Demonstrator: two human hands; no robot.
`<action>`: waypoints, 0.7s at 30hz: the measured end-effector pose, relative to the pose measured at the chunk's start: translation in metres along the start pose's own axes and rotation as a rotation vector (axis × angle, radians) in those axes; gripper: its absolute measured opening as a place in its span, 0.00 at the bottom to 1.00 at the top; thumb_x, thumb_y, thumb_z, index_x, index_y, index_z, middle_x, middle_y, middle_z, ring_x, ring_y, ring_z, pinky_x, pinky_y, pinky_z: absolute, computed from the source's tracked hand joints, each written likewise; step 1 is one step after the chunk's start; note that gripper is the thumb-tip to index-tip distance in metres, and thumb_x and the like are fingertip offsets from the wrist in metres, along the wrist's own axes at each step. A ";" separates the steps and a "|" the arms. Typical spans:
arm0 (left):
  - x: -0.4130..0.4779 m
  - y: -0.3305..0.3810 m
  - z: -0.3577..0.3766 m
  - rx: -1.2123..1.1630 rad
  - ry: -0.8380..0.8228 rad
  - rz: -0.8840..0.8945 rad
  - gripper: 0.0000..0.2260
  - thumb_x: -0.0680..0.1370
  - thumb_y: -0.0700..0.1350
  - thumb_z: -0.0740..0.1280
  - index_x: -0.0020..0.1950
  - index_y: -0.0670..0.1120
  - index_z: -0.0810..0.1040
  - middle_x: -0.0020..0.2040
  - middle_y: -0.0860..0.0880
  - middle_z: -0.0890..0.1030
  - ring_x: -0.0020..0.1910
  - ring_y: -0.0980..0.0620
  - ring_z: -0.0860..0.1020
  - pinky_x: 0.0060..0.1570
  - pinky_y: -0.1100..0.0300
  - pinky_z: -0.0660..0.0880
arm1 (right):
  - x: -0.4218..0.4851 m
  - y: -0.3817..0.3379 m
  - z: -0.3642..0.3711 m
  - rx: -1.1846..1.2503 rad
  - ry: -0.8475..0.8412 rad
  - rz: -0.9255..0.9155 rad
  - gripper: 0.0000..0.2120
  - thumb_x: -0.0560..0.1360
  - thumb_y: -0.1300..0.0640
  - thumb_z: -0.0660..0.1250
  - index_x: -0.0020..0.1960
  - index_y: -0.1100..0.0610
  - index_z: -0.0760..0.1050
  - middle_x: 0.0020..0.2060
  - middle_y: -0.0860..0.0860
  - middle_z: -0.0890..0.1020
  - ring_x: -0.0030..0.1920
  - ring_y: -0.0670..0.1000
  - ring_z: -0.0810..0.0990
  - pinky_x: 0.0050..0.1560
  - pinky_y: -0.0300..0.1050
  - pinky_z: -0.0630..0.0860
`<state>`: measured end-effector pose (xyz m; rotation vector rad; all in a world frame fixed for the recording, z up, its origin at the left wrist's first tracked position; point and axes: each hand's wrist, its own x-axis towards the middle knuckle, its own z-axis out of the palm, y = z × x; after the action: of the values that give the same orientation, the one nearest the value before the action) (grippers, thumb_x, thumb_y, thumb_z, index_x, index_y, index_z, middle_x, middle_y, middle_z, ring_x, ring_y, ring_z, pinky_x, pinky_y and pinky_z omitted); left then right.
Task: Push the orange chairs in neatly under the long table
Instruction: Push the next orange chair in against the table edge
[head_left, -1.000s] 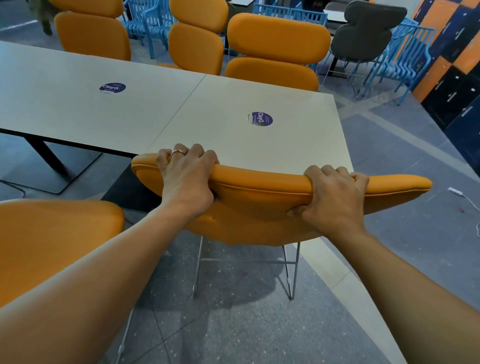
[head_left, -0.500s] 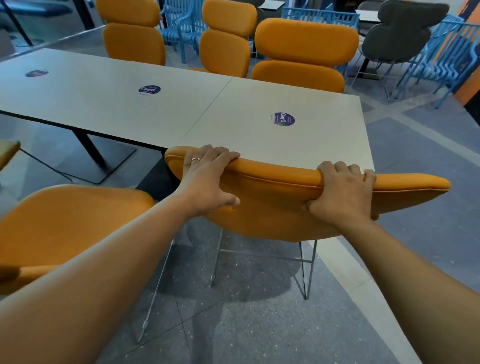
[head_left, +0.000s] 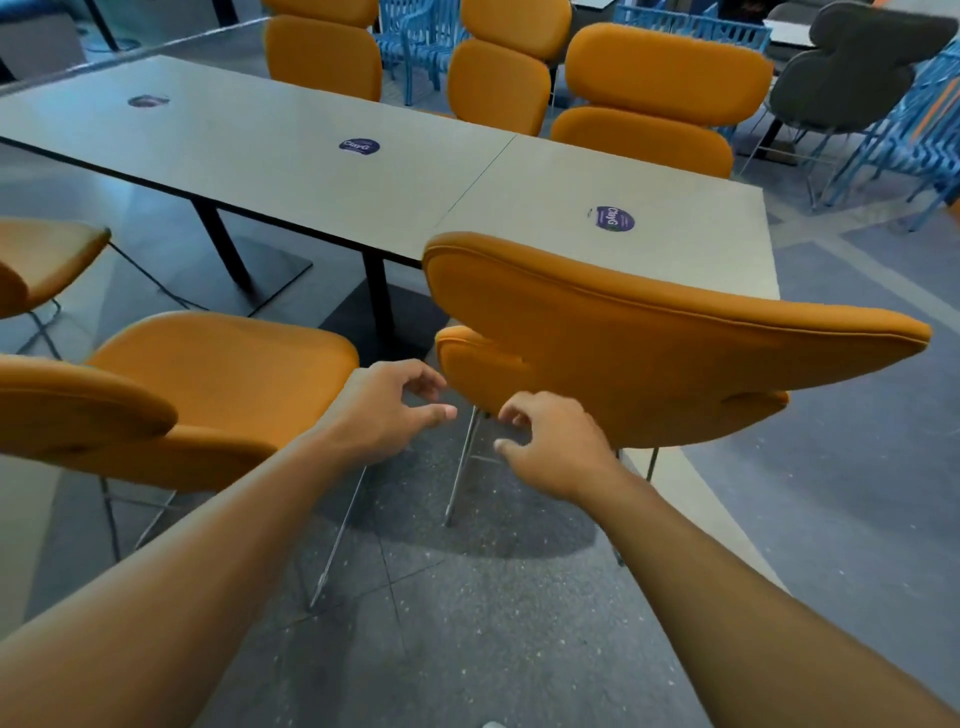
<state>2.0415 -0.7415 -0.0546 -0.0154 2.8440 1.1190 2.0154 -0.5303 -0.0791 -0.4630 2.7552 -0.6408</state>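
Both left hand and right hand hang empty, loosely curled, and a lopsided grab could swing the 9 o'clock chair against the counter.

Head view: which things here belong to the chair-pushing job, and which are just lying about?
Job:
long table
near orange chair
orange chair to its left
far-side orange chairs
left hand and right hand, both holding nothing

Just there:
blue chairs
grey chair
round stickers on the tabletop
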 end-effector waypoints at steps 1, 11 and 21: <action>-0.011 -0.010 -0.005 -0.005 -0.024 -0.015 0.16 0.73 0.54 0.73 0.59 0.51 0.79 0.51 0.58 0.80 0.51 0.59 0.78 0.48 0.68 0.74 | -0.002 -0.009 0.009 0.012 -0.131 0.020 0.18 0.76 0.45 0.70 0.64 0.46 0.75 0.57 0.49 0.79 0.56 0.52 0.78 0.57 0.56 0.78; -0.128 -0.135 -0.094 -0.080 -0.004 -0.152 0.15 0.72 0.53 0.74 0.57 0.51 0.80 0.50 0.55 0.82 0.52 0.56 0.79 0.49 0.62 0.74 | -0.025 -0.154 0.099 0.026 -0.360 0.024 0.20 0.76 0.44 0.71 0.66 0.47 0.75 0.58 0.50 0.79 0.56 0.50 0.79 0.58 0.52 0.79; -0.195 -0.241 -0.198 -0.005 0.112 -0.208 0.13 0.73 0.54 0.72 0.56 0.54 0.80 0.51 0.55 0.82 0.52 0.56 0.79 0.53 0.55 0.78 | -0.016 -0.295 0.151 0.030 -0.066 -0.188 0.09 0.75 0.42 0.69 0.53 0.44 0.80 0.48 0.42 0.82 0.53 0.49 0.79 0.62 0.61 0.74</action>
<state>2.2310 -1.0569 -0.0576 -0.3757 2.8522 1.1135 2.1522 -0.8329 -0.0691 -0.7290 2.6565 -0.6959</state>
